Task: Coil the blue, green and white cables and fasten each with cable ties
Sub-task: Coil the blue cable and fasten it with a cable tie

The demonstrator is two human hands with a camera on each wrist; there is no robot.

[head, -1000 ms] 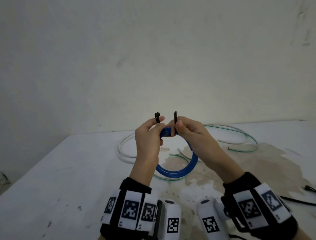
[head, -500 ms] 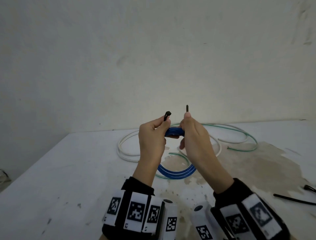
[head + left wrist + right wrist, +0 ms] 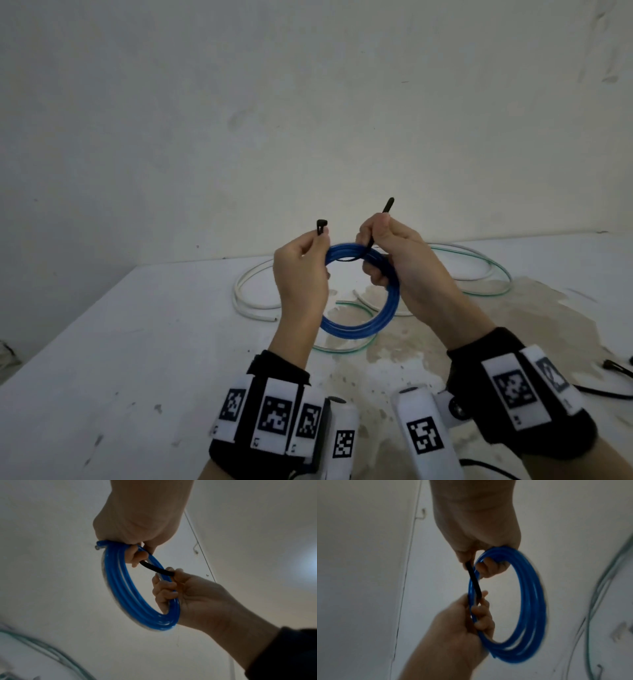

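Since half a second back the blue coil has tipped up so you can see through its opening, where before it looked almost edge-on, and the cable tie tail now leans off to the right.

Left hand pinches the tie's head end above the coil's top edge, other fingers curled round the blue strands. Right hand pinches the tail, lower fingers hooked through the coil. The tie dips under the top of the coil between the two hands, both ends pointing up.

The coil hangs upright above the counter, with the loose white cable and green cable lying on the counter behind it.

Left wrist view shows a cut blue end poking out by the left hand; the head view hides that. Spare ties lie right of the coil, only in the head view.
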